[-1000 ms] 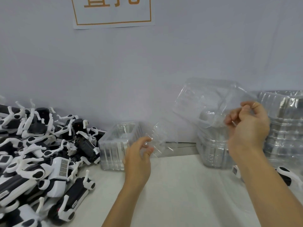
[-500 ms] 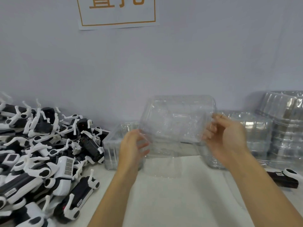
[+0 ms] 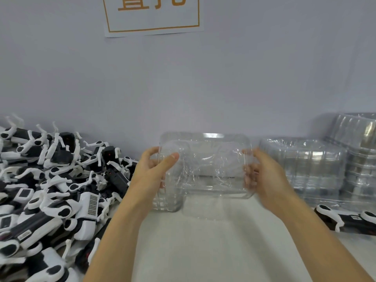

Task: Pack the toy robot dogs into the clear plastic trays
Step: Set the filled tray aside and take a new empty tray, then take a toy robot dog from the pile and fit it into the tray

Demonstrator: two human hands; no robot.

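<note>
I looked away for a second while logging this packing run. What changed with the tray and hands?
The clear tray came down from upper right to centre, now level. The left hand took hold of its left edge; the right hand kept its grip. The toy dog pile and tray stacks stayed put.

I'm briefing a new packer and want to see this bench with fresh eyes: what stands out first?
At centre, both hands, the left hand and the right hand, hold a clear moulded plastic tray up above the white table. On the left sprawls a big heap of black-and-white toy robot dogs; on the right stand stacks of clear plastic trays.
</note>
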